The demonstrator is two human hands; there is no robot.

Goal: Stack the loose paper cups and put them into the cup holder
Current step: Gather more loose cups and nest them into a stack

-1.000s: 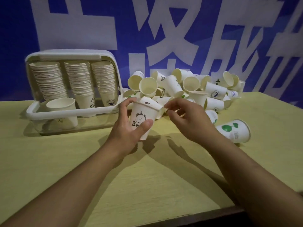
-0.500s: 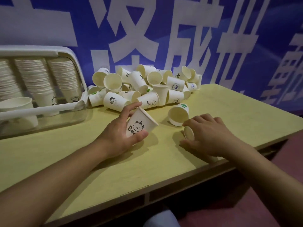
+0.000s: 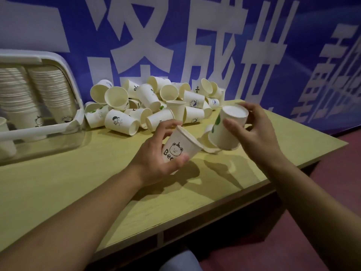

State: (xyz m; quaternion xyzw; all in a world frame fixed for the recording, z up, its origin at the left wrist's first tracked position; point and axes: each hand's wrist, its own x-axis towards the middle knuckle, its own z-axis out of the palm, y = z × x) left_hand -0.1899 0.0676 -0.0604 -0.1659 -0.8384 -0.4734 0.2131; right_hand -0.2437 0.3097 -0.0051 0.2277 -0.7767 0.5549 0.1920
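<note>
Your left hand: closed around the bear-print cup, mouth tilted right to receive. Your right hand: fingers clasp a leaf-print cup, base uppermost, its rim just beside the bear cup's mouth, apparently for nesting. Loose cup pile: beyond both hands, against the banner. Cup holder: far left on the table, stacks inside.

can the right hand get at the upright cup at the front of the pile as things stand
Probably not yet. The right hand is full, gripping a green-print cup, bottom up. The upright cup stands in the open at the pile's near edge, nothing over it, so the path looks free once that grip is emptied.
</note>
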